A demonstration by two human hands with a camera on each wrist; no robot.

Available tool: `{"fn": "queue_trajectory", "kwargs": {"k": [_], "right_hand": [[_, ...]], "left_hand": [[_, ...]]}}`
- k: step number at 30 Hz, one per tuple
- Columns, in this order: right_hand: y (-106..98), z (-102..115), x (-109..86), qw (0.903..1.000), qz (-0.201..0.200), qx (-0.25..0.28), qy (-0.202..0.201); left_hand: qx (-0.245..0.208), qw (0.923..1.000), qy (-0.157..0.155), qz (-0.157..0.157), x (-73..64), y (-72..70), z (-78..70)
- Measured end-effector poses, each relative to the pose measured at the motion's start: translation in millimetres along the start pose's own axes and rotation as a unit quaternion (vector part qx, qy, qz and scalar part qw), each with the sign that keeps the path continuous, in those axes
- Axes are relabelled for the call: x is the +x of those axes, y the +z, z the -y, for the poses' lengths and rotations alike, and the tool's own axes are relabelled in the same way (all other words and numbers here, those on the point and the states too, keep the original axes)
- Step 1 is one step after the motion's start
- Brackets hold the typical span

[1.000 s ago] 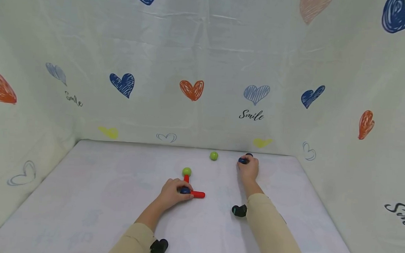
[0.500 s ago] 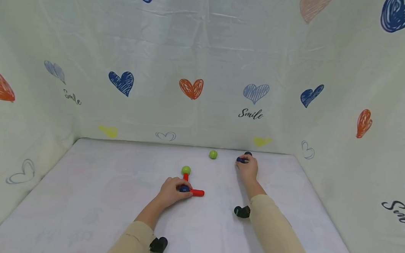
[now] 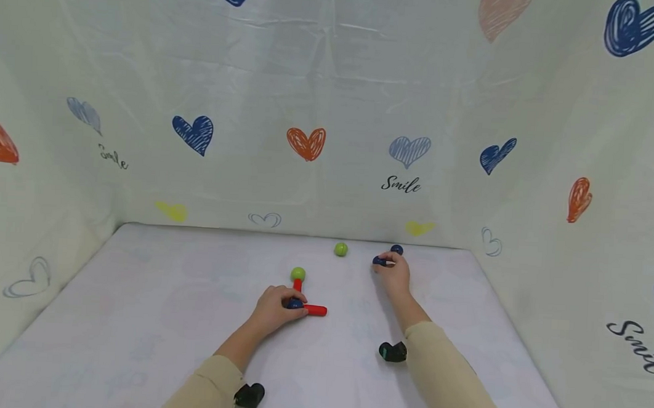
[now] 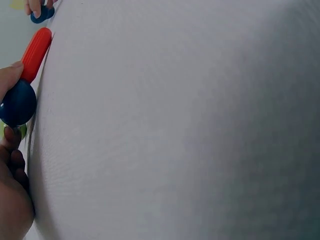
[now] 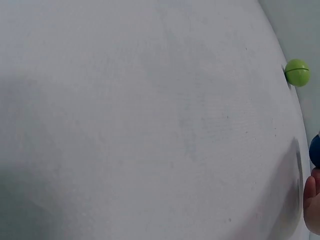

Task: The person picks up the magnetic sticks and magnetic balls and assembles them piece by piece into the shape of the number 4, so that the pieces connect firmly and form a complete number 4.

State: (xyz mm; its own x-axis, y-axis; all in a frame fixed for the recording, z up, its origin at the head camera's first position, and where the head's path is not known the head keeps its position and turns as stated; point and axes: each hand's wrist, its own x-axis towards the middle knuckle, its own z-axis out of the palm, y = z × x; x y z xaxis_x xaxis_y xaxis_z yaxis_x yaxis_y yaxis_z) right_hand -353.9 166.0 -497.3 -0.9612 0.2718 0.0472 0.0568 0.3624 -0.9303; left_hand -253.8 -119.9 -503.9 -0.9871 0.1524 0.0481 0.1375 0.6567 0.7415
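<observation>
My left hand [image 3: 274,306] grips a blue ball [image 3: 295,303] between thumb and fingers. From that ball a red rod [image 3: 316,310] points right, and a second red rod [image 3: 297,285] runs away from me to a green ball [image 3: 298,273]. The left wrist view shows the thumb where the rightward rod [image 4: 36,56] meets the blue ball [image 4: 19,104]. Farther back on the right, my right hand [image 3: 398,277] pinches another blue ball [image 3: 379,261] by its fingertips. Just behind that hand lies one more blue ball [image 3: 397,249], partly covered by it.
Near the back edge of the white-covered table [image 3: 176,319] sits a loose green ball [image 3: 340,249]. A pale curtain [image 3: 333,93] printed with hearts rises behind and at both sides. Black wrist devices [image 3: 249,396] show at both sleeves.
My right hand has drawn its blue ball slightly left and toward me, so the blue ball behind shows more. The left hand keeps its grip in about the same place.
</observation>
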Motion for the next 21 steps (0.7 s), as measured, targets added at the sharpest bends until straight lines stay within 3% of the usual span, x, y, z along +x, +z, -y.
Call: {"fn": "queue_trajectory", "kwargs": {"k": [9,21], "right_hand": [[-0.8,5.5,-10.6,0.9996,0.021,0.015,-0.012],[-3.9,6.2,-26.1,0.9975,0.065,0.027,0.003]], "left_hand": [[0.061,0.9981,-0.001,-0.004,-0.9,-1.4,-3.7],[0.065,0.9978,0.016,-0.003,-3.1,-0.6,-3.0]]}}
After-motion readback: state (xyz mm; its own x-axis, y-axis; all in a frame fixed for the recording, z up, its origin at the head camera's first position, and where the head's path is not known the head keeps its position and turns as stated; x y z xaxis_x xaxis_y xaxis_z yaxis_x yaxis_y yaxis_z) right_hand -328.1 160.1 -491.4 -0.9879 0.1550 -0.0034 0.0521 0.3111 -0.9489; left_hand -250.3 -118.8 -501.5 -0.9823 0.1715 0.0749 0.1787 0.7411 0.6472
